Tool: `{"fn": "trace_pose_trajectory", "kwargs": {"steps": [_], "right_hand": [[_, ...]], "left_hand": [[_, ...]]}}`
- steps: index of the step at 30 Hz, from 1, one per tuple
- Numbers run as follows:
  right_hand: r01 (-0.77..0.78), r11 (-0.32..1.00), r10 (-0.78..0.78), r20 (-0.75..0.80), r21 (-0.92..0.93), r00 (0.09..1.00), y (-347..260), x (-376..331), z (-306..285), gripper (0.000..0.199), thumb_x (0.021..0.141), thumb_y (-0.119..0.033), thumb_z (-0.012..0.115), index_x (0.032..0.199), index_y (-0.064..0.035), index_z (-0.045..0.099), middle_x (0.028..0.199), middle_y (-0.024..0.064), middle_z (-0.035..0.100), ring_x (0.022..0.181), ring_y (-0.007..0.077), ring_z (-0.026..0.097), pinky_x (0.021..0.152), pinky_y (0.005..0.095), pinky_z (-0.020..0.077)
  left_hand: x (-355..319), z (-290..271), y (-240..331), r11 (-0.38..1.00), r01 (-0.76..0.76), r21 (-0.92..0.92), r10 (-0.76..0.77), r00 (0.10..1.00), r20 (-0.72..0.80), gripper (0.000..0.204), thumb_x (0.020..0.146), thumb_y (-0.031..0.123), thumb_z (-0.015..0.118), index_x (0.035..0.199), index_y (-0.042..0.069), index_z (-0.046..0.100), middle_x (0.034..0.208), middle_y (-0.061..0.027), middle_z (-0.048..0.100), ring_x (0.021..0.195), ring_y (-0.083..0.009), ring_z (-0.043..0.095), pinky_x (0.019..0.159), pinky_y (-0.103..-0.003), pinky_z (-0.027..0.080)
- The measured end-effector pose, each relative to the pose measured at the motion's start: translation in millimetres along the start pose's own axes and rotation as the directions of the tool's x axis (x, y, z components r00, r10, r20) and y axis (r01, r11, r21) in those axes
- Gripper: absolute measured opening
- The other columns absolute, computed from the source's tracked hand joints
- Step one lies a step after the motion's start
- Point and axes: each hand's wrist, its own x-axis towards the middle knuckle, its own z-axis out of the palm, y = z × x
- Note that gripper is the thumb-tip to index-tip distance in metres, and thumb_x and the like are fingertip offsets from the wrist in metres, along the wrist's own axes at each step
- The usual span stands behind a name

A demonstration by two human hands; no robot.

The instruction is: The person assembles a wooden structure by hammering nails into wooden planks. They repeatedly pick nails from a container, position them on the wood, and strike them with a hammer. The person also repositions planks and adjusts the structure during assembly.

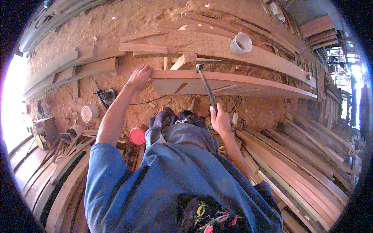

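A long wooden panel [202, 87] stands on its edge in front of me, its narrow top edge facing up. My left hand [140, 78] grips the panel's left end, with fingers bent over the corner. The handle of a hammer [207, 88] is in my closed right hand [220, 119]. Its metal head is at the panel's top edge, near the middle; whether it touches the wood I cannot tell. Just behind the panel a short wood block [184, 61] juts out from a thick beam [217, 43].
A white plastic tub [241, 43] sits on the beam. Planks [295, 163] are stacked at the right, with more boards at the left. Near my feet are a red-lidded bucket [138, 135], a white bucket [89, 113], a dark power tool [106, 97] and cables on the dirt floor.
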Motion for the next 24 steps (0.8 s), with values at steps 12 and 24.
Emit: {"fn": "trace_pose_trajectory", "kwargs": {"steps": [12, 24], "right_hand": [[0.022, 0.999, -0.020, -0.044, 0.035, 0.999, -1.3, -0.1, 5.9, 0.053, 0.101, -0.040, 0.049, 0.123, 0.0082, 0.055, 0.086, 0.0326, 0.067, 0.082, 0.0516, 0.064, 0.074, 0.0553, 0.0524], [0.061, 0.993, -0.057, -0.037, 0.100, 0.998, 16.1, -1.7, 44.0, 0.052, 0.101, -0.041, 0.050, 0.124, 0.0057, 0.050, 0.073, 0.0314, 0.064, 0.068, 0.0499, 0.063, 0.060, 0.0573, 0.0514]], "left_hand": [[-3.3, 5.2, -3.1, 0.997, -0.068, 0.024, 0.070, 0.993, -0.091, 0.043, 0.078, 0.020, 0.073, 0.114, 0.002, 0.057, 0.115, -0.0169, 0.056, 0.114, -0.0358, 0.055, 0.099, -0.045, 0.047], [-4.2, 8.0, -4.5, 0.999, -0.038, -0.025, 0.034, 0.992, -0.125, 0.050, 0.080, 0.026, 0.074, 0.120, 0.002, 0.055, 0.115, -0.0200, 0.057, 0.117, -0.0393, 0.054, 0.103, -0.047, 0.045]]}}
